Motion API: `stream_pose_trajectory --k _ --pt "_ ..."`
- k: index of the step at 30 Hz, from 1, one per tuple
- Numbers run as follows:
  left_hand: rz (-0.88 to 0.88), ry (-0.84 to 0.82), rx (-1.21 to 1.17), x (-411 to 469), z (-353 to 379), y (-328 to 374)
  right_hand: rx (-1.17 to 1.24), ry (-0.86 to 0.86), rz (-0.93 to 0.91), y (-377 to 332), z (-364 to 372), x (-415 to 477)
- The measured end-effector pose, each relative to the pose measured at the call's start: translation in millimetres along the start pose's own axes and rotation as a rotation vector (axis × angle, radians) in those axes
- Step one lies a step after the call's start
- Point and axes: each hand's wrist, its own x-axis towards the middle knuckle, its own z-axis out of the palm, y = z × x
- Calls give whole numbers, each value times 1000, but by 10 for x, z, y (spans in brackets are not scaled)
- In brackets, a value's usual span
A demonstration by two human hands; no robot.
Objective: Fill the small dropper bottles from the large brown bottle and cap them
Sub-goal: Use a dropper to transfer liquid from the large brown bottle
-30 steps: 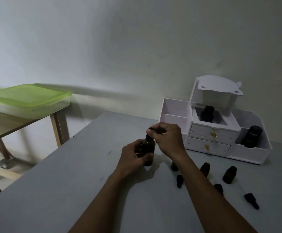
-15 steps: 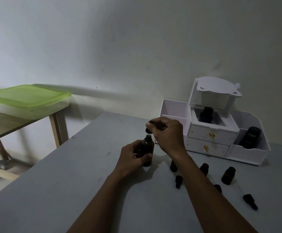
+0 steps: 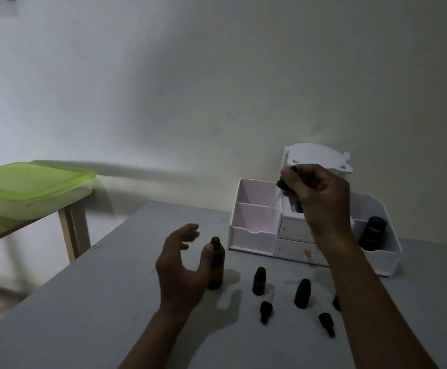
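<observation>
Filling looks not yet begun: the brown bottle [image 3: 217, 265] stands open on the bench [image 3: 105, 302], left grip [image 3: 179, 270] spread empty just left of it, right grip [image 3: 318, 193] pinching a dark cap [image 3: 282, 185] above and right of it, small bottles [image 3: 259, 280] right of it uncapped.

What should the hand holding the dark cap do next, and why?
Probably lay the cap down on the table: the right hand holds it up, the large brown bottle stands open, and the small bottles wait uncapped.
</observation>
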Motion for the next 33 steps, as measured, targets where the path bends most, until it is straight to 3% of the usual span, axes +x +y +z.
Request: stream_pose_trajectory --k 2,4,8,11,17,33 --pt "81 7 -52 -49 38 243 1 -23 35 33 -121 33" --pt "59 -120 -111 -143 156 390 13 -53 92 80 -218 74" --pt "-241 -511 -95 -338 458 466 24 -125 196 221 -329 92" --pt "-441 -643 -41 -387 603 428 -34 -189 212 319 -362 60" --pt "-600 -657 -76 -362 718 352 -12 -231 298 454 -346 16" --pt "-590 -662 -137 -376 713 301 -150 -276 319 645 -276 -69"
